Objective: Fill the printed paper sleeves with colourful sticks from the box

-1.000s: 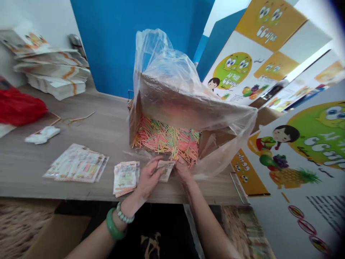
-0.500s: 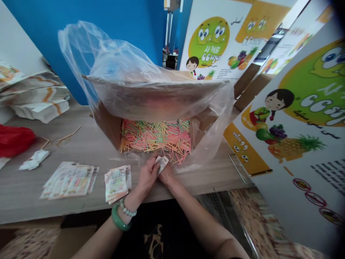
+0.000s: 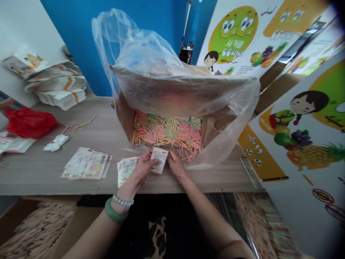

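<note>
My left hand [image 3: 142,167] pinches a small clear printed packet [image 3: 161,158] upright between thumb and fingers, in front of the carton. My right hand [image 3: 177,166] is at the packet's right edge, fingers curled together; what they hold, if anything, is too small to make out. Just behind both hands, an open cardboard carton [image 3: 126,117] on its side, lined with a clear plastic bag [image 3: 229,144], holds many thin pink, green and yellow sticks [image 3: 167,131]. A small stack of printed packets [image 3: 125,171] lies partly behind my left wrist, and a wider fanned pile of packets [image 3: 86,165] lies further left.
A red plastic bag [image 3: 32,122], a crumpled white tissue [image 3: 56,142] and stacked flattened printed boxes [image 3: 59,90] are on the table [image 3: 105,126] at left. Large printed cartons [image 3: 299,126] stand on the right. A bent metal rod [image 3: 250,172] shows at the right table edge.
The view has shifted left, so things appear further right. The packet is turned more toward me and shows its full face; my right hand has moved from under it to its right edge.
</note>
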